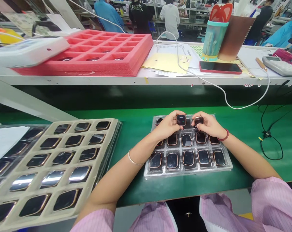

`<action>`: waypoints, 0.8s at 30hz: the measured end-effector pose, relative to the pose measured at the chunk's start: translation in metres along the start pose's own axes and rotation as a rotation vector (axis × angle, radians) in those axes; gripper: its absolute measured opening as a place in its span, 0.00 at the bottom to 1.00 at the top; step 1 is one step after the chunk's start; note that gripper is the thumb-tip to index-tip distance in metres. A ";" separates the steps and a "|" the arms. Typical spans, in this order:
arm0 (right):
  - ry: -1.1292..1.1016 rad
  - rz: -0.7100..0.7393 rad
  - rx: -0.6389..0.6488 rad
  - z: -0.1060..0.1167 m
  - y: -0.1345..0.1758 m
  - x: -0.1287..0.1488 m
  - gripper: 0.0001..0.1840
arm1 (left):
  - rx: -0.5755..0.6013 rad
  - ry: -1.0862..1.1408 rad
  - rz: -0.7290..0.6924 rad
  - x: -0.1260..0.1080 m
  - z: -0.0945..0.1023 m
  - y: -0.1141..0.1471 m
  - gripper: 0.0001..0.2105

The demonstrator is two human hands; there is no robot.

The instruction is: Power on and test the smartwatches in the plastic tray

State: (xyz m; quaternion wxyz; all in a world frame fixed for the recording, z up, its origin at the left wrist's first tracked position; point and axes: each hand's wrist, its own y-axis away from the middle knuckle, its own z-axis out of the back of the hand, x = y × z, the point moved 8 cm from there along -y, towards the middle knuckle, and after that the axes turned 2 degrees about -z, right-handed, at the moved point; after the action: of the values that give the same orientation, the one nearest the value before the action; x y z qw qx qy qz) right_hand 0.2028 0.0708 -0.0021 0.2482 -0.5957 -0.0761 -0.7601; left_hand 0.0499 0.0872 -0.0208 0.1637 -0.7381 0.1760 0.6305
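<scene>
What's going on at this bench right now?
Someone in pink sleeves is handling small dark-faced devices. The left hand holds one framed device, and the right hand holds a second device, both over the far part of a clear tray. More devices sit in its pockets. To its left, a cream tray carries rows of similar ones.
</scene>
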 end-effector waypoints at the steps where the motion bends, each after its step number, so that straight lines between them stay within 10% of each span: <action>1: 0.005 -0.002 -0.002 0.000 0.000 0.000 0.15 | 0.011 0.036 0.007 -0.004 -0.003 0.002 0.24; 11: -0.075 -0.151 -0.058 0.006 0.004 -0.008 0.15 | 0.828 0.394 0.172 -0.088 -0.110 0.128 0.22; 18: -0.592 -0.342 0.014 0.001 0.009 -0.007 0.26 | 0.622 0.336 0.195 -0.089 -0.104 0.135 0.23; 24: -0.920 -0.333 0.233 -0.045 0.042 0.058 0.20 | 0.181 0.236 -0.017 -0.083 -0.047 0.082 0.25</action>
State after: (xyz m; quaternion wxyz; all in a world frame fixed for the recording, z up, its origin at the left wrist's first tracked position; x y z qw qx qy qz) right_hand 0.1738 -0.0008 0.0324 0.1294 -0.8172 -0.3560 -0.4344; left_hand 0.0406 -0.0022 0.0669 0.2131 -0.7907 0.2441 0.5194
